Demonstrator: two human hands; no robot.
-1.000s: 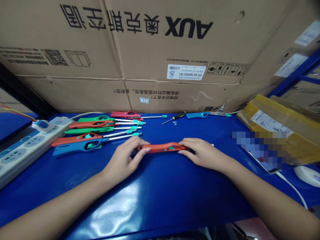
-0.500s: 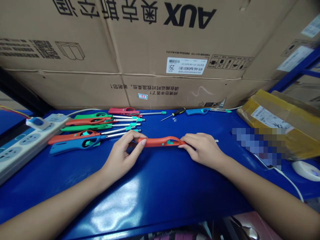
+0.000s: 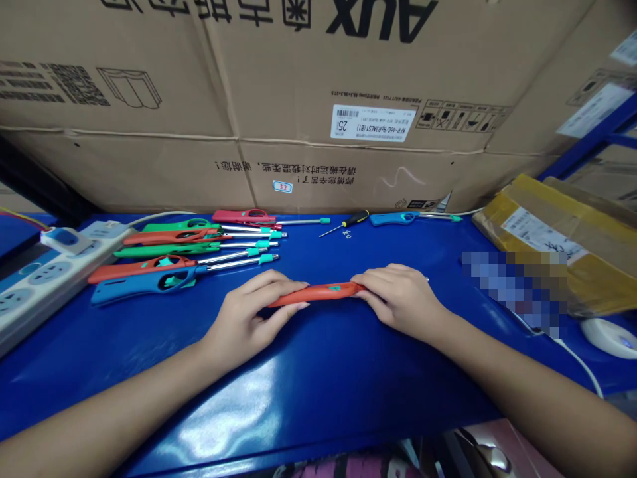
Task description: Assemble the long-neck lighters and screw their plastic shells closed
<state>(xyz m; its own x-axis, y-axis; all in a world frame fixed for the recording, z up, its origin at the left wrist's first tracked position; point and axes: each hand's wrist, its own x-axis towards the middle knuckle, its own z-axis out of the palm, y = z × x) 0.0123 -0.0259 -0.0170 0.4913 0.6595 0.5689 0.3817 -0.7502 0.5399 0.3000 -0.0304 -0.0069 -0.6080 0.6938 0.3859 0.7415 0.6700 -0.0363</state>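
Observation:
An orange-red long-nosed lighter (image 3: 323, 292) lies lengthwise just above the blue table top (image 3: 318, 392), gripped at both ends. My left hand (image 3: 253, 315) pinches its left end between thumb and fingers. My right hand (image 3: 398, 295) closes over its right end, hiding the metal nozzle. A green trigger part shows on the lighter's middle.
Several lighters (image 3: 184, 249) in red, green and blue lie in a row at the left. A small screwdriver (image 3: 346, 224) and a blue lighter (image 3: 413, 217) rest by the big cardboard box (image 3: 298, 99). A power strip (image 3: 34, 285) is far left, a taped parcel (image 3: 562, 232) and a mouse (image 3: 610, 335) right.
The lighter has rolled in my hands, so its finger loop no longer shows and it looks thinner. My left fingers have slid further along its left end. The view tilted slightly down.

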